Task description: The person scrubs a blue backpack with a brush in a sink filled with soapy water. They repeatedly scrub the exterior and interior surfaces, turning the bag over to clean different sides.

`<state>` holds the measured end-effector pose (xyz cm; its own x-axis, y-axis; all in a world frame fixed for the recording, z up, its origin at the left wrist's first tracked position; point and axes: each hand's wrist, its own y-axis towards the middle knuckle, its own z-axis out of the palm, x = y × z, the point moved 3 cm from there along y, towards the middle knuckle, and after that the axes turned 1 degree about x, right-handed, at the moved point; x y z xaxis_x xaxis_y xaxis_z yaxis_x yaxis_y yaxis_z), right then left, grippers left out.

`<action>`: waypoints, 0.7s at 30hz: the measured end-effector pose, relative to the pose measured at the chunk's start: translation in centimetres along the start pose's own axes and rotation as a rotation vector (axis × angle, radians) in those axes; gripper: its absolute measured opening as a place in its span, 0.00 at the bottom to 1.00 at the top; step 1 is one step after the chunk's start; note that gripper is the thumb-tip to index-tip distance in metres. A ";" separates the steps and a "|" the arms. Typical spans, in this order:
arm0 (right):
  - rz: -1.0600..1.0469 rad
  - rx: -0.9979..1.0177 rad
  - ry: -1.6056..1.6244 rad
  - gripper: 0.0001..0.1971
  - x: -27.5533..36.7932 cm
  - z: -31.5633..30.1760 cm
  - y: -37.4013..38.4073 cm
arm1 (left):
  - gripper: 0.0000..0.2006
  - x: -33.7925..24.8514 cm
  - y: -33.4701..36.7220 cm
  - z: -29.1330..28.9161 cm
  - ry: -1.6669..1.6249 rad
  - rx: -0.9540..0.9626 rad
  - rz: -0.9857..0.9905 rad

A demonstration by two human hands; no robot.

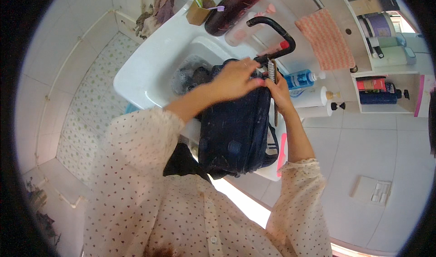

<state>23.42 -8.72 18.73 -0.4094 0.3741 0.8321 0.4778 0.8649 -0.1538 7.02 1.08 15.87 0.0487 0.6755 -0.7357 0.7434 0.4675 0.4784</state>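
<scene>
White tiles [322, 152] are seen around a washbasin [131, 82], over whose near edge a dark bag [231, 129] is laid. Judged by its creased fabric, it would be soft-sided, perhaps heavy and slippery if wet; its edge seams might best be gripped. By the right hand [280, 92] a bristle brush [271, 70] is grasped; the left hand's [232, 80] fingers are loosely extended over the bag, contact unclear. Beyond, a black tap [288, 39] and a blue bottle [299, 79] are placed.

no legible text, bottle labels [298, 79] blurred
</scene>
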 end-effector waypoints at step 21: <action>-0.771 0.604 -1.323 0.19 6.6 5.5 -2.1 | 0.26 -15.1 -9.1 5.4 0.320 0.239 -0.028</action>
<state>15.41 -6.24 21.63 -0.8823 -0.4459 -0.1503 -0.3646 0.8497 -0.3808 3.08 -16.42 20.05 -0.1558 0.8259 -0.5419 0.8778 0.3673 0.3075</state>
